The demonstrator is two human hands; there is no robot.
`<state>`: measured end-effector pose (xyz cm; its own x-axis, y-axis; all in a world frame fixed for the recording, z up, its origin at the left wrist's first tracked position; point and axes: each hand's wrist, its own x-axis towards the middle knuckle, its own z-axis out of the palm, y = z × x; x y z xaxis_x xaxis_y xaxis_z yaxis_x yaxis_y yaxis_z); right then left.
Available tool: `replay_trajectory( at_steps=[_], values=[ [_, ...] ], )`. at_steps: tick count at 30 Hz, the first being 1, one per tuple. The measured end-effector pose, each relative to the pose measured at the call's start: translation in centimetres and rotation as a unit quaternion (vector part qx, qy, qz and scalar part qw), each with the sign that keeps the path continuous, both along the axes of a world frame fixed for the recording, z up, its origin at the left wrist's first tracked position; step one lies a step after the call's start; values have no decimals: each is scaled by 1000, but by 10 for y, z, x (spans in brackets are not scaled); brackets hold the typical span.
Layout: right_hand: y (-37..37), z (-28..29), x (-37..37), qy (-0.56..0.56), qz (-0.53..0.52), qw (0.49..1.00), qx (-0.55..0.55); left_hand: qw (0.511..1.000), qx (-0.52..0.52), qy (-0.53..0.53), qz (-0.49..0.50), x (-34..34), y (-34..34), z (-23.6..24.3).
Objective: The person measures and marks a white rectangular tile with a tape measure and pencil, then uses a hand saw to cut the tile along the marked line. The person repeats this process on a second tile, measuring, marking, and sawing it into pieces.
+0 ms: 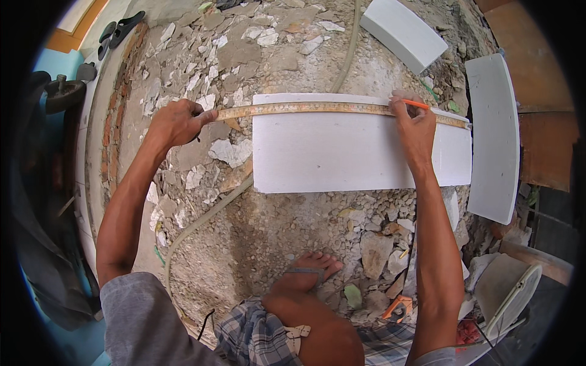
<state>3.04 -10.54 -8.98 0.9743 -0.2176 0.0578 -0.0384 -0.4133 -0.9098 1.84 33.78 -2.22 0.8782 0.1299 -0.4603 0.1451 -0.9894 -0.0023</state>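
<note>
A long white board (342, 152) lies flat on the rubble-strewn ground. A yellow tape measure (317, 108) is stretched along the board's far edge. My left hand (177, 122) grips the tape's case end, left of the board and off its edge. My right hand (414, 125) rests on the board's right part, pinching an orange pencil (416, 104) with its tip at the tape.
Two more white boards lie at the far right (493, 137) and top (403, 33). A pale hose (207, 216) snakes across the ground. My bare foot (308, 271) rests below the board. Broken plaster chips cover the ground; a brick edge (113, 116) runs at left.
</note>
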Motion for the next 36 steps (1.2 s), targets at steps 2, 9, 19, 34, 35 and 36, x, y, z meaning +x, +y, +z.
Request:
replay_trajectory(
  at_steps=[2, 9, 19, 34, 35, 36],
  values=[
    [6, -9, -5, -64, 20, 994, -85, 1000, -1, 0, 0, 0, 0, 0],
    [23, -37, -24, -221, 53, 932, -284, 999, 1, -34, -28, -3, -6, -2],
    [22, -40, -24, -228, 46, 933, -274, 993, -97, 1, -73, 21, -48, -10],
    [-14, -19, -8, -134, -66, 982, -118, 992, -85, -3, -94, 32, -82, -7],
    [-16, -18, -8, -112, -86, 982, -121, 991, -85, -18, -105, 32, -81, -8],
    [-18, -17, -8, -117, -74, 983, -119, 990, -85, -12, -111, 32, -80, -9]
  ],
)
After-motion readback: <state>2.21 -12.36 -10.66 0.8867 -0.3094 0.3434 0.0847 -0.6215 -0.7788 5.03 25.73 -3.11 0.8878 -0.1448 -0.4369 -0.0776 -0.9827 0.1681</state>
